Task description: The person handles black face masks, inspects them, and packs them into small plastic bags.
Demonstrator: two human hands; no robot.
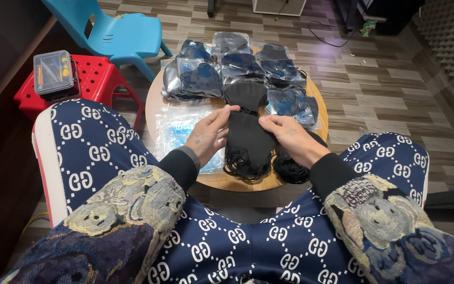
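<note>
Black fabric face masks stack (pixel 247 138) pinched btwn left hand (pixel 208 135) & right hand (pixel 290 138), both grasping it, over round wooden table (pixel 319 113) w/ bagged masks (pixel 206 73).

Black masks (pixel 247 138), red stool (pixel 96 79), blue chair (pixel 124 32).

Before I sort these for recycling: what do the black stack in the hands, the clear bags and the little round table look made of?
Black stack: soft matte fabric, probably non-woven, with thin elastic loops. Clear bags: thin glossy plastic film, judging by the glare and wrinkles. Round table: pale wood or wood-look laminate; the smooth tan surface leaves that open.
</note>
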